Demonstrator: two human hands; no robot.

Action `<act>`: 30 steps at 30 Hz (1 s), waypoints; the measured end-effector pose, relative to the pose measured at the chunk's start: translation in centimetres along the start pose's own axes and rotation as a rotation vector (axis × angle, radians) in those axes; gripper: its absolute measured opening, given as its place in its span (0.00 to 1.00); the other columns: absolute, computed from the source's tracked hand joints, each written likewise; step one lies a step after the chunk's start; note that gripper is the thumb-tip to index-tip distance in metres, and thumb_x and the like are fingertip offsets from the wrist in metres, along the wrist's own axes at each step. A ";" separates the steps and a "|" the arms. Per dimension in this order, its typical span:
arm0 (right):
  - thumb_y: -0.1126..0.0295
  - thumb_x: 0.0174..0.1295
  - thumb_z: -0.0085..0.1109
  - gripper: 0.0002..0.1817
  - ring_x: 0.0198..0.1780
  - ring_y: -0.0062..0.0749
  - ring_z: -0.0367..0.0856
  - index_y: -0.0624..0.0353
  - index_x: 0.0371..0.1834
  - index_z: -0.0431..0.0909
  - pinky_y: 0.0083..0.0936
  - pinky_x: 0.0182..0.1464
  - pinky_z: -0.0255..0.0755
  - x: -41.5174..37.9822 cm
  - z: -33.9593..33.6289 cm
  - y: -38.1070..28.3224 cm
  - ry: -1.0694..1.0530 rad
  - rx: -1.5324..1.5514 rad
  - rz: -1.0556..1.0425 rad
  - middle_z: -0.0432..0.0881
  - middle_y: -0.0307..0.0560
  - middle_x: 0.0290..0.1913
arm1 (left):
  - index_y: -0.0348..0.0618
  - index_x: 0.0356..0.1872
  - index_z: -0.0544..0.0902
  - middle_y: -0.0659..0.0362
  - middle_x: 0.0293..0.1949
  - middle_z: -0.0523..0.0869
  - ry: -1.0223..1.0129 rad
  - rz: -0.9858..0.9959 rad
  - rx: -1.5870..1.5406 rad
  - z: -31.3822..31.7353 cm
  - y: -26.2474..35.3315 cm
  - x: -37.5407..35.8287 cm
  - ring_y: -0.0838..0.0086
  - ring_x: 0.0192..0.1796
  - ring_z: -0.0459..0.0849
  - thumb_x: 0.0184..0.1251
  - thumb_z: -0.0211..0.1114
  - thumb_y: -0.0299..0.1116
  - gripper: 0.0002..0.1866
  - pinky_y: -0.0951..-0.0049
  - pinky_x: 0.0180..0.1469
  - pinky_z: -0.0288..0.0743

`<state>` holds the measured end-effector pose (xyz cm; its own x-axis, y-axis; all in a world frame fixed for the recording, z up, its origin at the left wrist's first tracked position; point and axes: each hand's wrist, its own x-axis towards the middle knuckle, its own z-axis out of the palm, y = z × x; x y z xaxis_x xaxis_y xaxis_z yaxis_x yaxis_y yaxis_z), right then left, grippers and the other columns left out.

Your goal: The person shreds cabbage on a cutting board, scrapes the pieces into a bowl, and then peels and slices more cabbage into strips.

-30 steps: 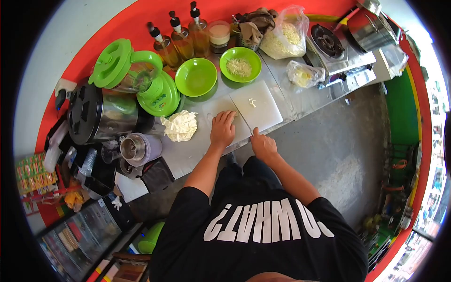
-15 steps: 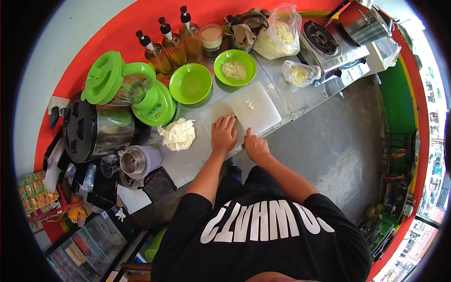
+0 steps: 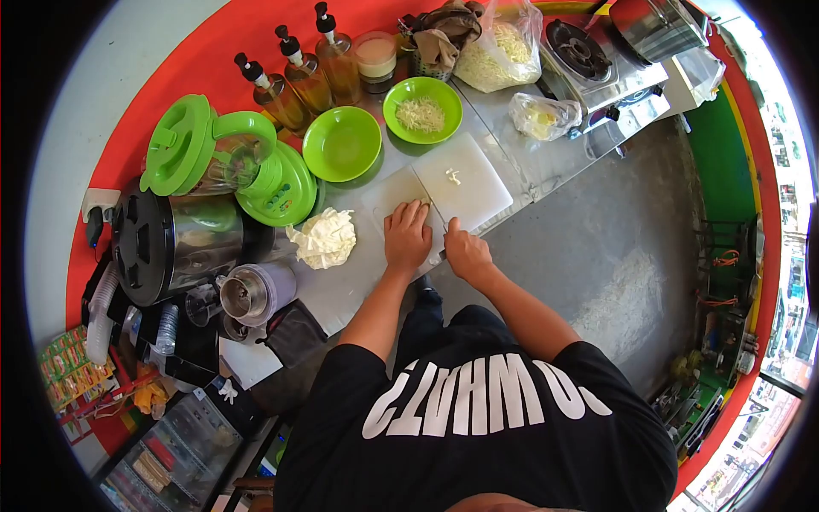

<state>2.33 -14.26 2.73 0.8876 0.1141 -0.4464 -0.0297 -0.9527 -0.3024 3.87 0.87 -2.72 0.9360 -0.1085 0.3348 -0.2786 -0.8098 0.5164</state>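
Observation:
My right hand [image 3: 467, 252] is closed around the handle of a knife [image 3: 443, 254], at the near edge of a white cutting board [image 3: 479, 192]. Most of the knife is hard to make out. Beside it, my left hand [image 3: 408, 237] presses down at the board's left part with fingers bent and close together; whatever lies beneath them is hidden. A few pale shreds [image 3: 453, 177] lie on the board beyond my hands. To the left sits a crumpled, pale leafy clump [image 3: 324, 239] that looks like cabbage. Beyond the board, a green bowl [image 3: 455, 119] holds pale shreds.
Another green bowl [image 3: 343, 145] stands beside a green blender [image 3: 277, 183]. Pump bottles [image 3: 307, 81] line the wall. A plastic bag of pale shreds [image 3: 499, 55] and a small bag [image 3: 544, 117] lie near a gas stove [image 3: 580, 51]. A steel-topped cup [image 3: 247, 294] is at left.
The view has shifted slightly. My right hand has tilted a little at the knife handle, and my left hand stays at nearly the same place on the board.

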 end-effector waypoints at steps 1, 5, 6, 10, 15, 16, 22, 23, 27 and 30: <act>0.60 0.78 0.48 0.15 0.40 0.62 0.89 0.62 0.50 0.64 0.52 0.42 0.82 -0.1 -0.4 -0.1 -0.003 0.006 0.005 0.88 0.62 0.34 | 0.43 0.55 0.85 0.57 0.61 0.83 0.004 -0.003 0.007 0.0 0.0 0.2 0.60 0.65 0.78 0.60 0.62 0.29 0.20 0.55 0.63 0.69; 0.60 0.78 0.48 0.15 0.41 0.64 0.88 0.63 0.51 0.64 0.54 0.44 0.81 -0.4 -0.2 0.1 -0.031 0.045 0.024 0.88 0.65 0.36 | 0.44 0.55 0.85 0.57 0.61 0.83 -0.003 0.005 0.001 0.0 -0.1 0.2 0.60 0.64 0.78 0.60 0.62 0.29 0.20 0.56 0.63 0.69; 0.60 0.78 0.48 0.15 0.41 0.64 0.88 0.63 0.51 0.64 0.54 0.44 0.81 -0.3 -0.2 0.1 -0.022 0.045 0.024 0.88 0.65 0.36 | 0.44 0.55 0.85 0.57 0.60 0.83 0.005 0.006 0.002 0.0 -0.2 0.3 0.60 0.64 0.78 0.60 0.62 0.29 0.20 0.56 0.63 0.69; 0.60 0.78 0.48 0.15 0.41 0.64 0.89 0.63 0.52 0.64 0.53 0.44 0.81 -0.4 -0.1 -0.1 -0.037 0.067 0.040 0.88 0.65 0.36 | 0.44 0.55 0.85 0.57 0.60 0.83 0.006 -0.008 -0.013 0.1 -0.2 0.3 0.59 0.64 0.78 0.59 0.62 0.29 0.20 0.56 0.62 0.69; 0.61 0.77 0.49 0.15 0.39 0.61 0.89 0.64 0.51 0.64 0.51 0.42 0.83 -0.8 -0.6 -0.8 -0.029 0.028 0.017 0.88 0.63 0.36 | 0.44 0.55 0.85 0.57 0.60 0.84 0.022 -0.011 -0.015 0.2 -0.3 0.5 0.60 0.64 0.78 0.58 0.63 0.29 0.21 0.56 0.62 0.69; 0.62 0.77 0.49 0.15 0.39 0.60 0.89 0.64 0.51 0.64 0.50 0.41 0.83 -0.8 -0.6 -1.0 -0.015 0.011 0.013 0.88 0.62 0.35 | 0.43 0.55 0.85 0.57 0.60 0.84 0.016 -0.012 -0.007 0.2 -0.2 0.5 0.61 0.64 0.78 0.58 0.63 0.30 0.21 0.57 0.62 0.69; 0.62 0.77 0.49 0.15 0.37 0.60 0.89 0.65 0.51 0.64 0.50 0.39 0.83 0.4 1.2 -0.4 0.023 0.000 0.021 0.88 0.61 0.33 | 0.44 0.54 0.85 0.58 0.59 0.84 0.023 0.005 -0.020 -0.3 0.0 0.5 0.59 0.63 0.78 0.58 0.63 0.28 0.20 0.56 0.61 0.70; 0.61 0.78 0.49 0.16 0.38 0.62 0.89 0.65 0.50 0.64 0.52 0.40 0.82 0.8 1.1 -0.4 0.028 0.029 0.016 0.88 0.62 0.33 | 0.44 0.54 0.85 0.58 0.59 0.84 0.023 -0.002 -0.018 -0.4 0.0 0.5 0.59 0.63 0.78 0.58 0.63 0.28 0.20 0.56 0.61 0.70; 0.61 0.78 0.49 0.16 0.37 0.63 0.89 0.65 0.51 0.64 0.52 0.40 0.82 1.2 -0.6 -0.4 0.039 -0.003 -0.025 0.88 0.62 0.33 | 0.44 0.54 0.85 0.58 0.59 0.84 0.009 -0.004 -0.022 -0.4 0.3 0.6 0.59 0.64 0.78 0.58 0.63 0.28 0.20 0.56 0.61 0.70; 0.61 0.78 0.49 0.15 0.39 0.63 0.89 0.65 0.50 0.64 0.53 0.42 0.82 0.4 -0.6 -0.2 -0.010 0.004 -0.031 0.88 0.64 0.34 | 0.44 0.54 0.85 0.57 0.59 0.84 0.009 -0.008 -0.019 -0.2 0.2 0.6 0.58 0.64 0.78 0.58 0.63 0.28 0.20 0.56 0.61 0.70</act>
<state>2.94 -14.20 3.08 0.8835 0.1461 -0.4450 -0.0042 -0.9476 -0.3194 4.32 0.80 -2.27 0.9363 -0.0963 0.3378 -0.2750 -0.7993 0.5343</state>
